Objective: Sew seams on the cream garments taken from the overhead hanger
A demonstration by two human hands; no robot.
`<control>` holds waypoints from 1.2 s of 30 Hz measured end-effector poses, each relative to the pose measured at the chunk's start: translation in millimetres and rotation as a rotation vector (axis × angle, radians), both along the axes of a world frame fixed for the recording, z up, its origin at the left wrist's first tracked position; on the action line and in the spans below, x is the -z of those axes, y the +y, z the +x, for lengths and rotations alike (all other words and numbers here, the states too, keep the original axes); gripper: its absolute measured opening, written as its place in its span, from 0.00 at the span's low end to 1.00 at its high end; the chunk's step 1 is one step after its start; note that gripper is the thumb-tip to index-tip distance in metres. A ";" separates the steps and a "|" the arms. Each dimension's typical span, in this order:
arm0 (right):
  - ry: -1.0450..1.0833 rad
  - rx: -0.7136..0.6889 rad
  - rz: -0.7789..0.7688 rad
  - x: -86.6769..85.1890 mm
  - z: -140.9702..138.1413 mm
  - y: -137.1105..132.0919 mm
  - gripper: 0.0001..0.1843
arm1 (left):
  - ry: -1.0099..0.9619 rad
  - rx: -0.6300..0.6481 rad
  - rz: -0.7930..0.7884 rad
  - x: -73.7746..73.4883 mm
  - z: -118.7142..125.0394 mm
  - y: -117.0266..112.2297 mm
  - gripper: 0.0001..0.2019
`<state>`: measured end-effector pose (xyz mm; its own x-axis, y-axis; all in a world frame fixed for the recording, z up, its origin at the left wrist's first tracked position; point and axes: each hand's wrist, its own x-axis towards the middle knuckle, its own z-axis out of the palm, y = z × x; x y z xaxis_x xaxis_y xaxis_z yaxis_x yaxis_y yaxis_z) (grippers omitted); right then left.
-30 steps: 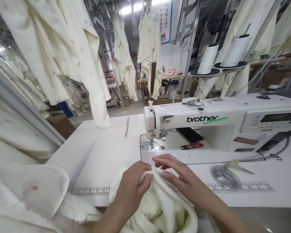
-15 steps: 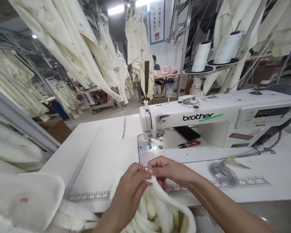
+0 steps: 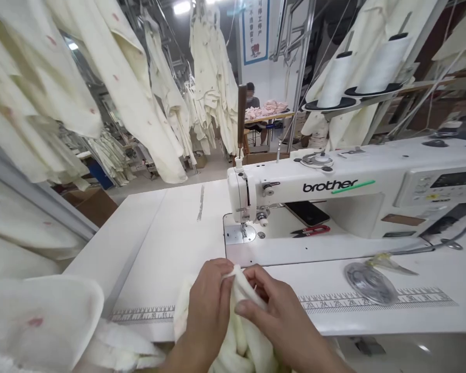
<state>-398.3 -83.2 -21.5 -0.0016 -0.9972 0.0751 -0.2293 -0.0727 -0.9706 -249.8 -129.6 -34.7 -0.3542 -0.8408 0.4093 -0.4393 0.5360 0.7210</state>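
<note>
Cream-coloured fabric, apparently a garment (image 3: pixel 238 336), is bunched at the table's front edge and hangs down out of view. My left hand (image 3: pixel 209 300) pinches its upper edge between thumb and fingers. On the other side of the same fold, my right hand (image 3: pixel 275 305) grips the fabric, thumb in front and fingers curled behind. Both hands are in front of the white sewing machine (image 3: pixel 341 186), short of its needle plate (image 3: pixel 238 234). The fabric does not reach the presser foot.
Red-handled thread snips (image 3: pixel 314 230) and a dark phone (image 3: pixel 307 212) lie under the machine arm. A clear round disc (image 3: pixel 370 282) sits on the printed ruler strip (image 3: pixel 423 296). Cream garments (image 3: pixel 140 88) hang at left. Thread cones (image 3: pixel 336 80) stand at right; a person (image 3: pixel 252 98) sits far back.
My right hand has shifted from a fingertip pinch beside my left to a lower, wider grip on the fold. The view has swung slightly left.
</note>
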 end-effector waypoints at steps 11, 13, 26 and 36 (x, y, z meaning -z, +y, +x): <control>0.296 -0.091 -0.216 -11.3 -31.6 -17.6 0.12 | -0.025 0.279 0.384 -41.3 -8.6 -25.5 0.10; 0.279 -0.034 -0.180 -8.3 -33.0 -23.6 0.10 | 0.014 0.290 0.421 -36.6 -12.5 -35.0 0.08; 0.513 0.199 0.041 22.2 -56.2 -91.5 0.08 | -0.076 0.350 0.548 3.6 -41.2 -114.9 0.11; 0.455 0.213 -0.016 30.4 -53.8 -79.0 0.07 | -0.023 0.257 0.551 7.8 -43.9 -103.2 0.10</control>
